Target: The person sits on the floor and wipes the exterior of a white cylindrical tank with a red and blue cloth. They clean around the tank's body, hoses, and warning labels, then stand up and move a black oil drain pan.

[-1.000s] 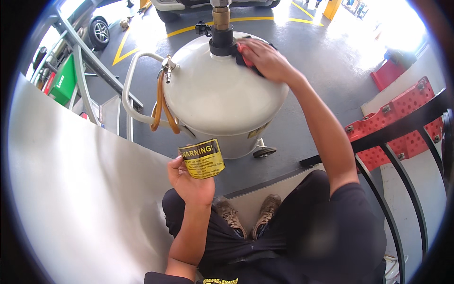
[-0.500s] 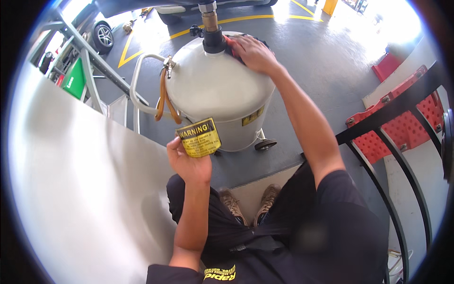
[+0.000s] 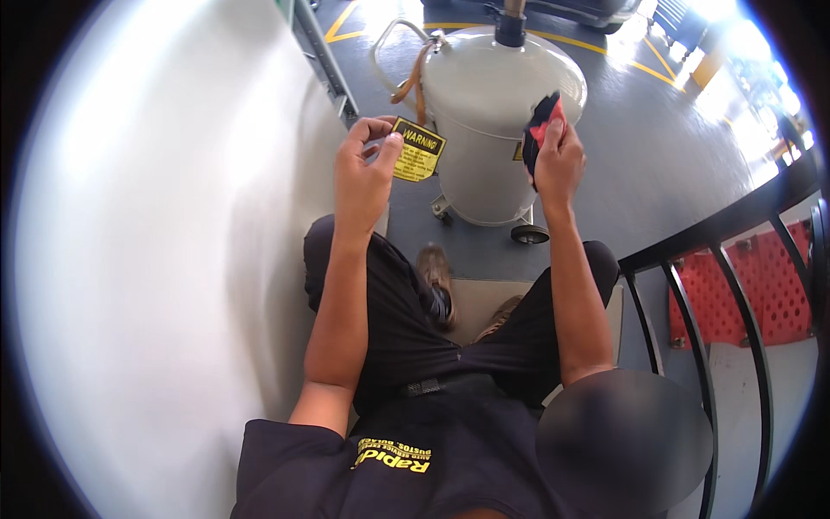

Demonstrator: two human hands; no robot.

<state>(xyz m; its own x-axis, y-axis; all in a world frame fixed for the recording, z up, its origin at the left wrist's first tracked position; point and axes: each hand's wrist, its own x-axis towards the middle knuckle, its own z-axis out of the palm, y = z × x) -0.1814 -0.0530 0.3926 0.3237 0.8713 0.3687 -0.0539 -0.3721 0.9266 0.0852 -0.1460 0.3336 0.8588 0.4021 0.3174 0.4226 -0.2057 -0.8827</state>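
Observation:
Between the thumb and fingers of my left hand (image 3: 365, 169) is the edge of a yellow and black warning label (image 3: 418, 151), its printed face turned up. My right hand (image 3: 560, 164) grips a crumpled red and black cloth (image 3: 543, 130), held up in front of the tank's right side. Beyond both hands stands a large pale grey tank (image 3: 484, 95) with a domed top and small wheels. A black fitting (image 3: 510, 31) rises from its top. An orange-brown hose (image 3: 415, 82) hangs by the pale tube handle (image 3: 377, 54) at its left.
A white curved panel (image 3: 173, 259) fills the left side. Black metal railings (image 3: 750, 303) and a red perforated panel (image 3: 735, 290) are at the right. A grey metal frame (image 3: 322, 56) stands at the far left, and a vehicle (image 3: 579, 10) is at the back. Yellow lines mark the floor.
My right hand has come off the tank's top toward me, bringing the cloth. My left hand has raised the label a little. The view has shifted, so the tank sits farther right and higher.

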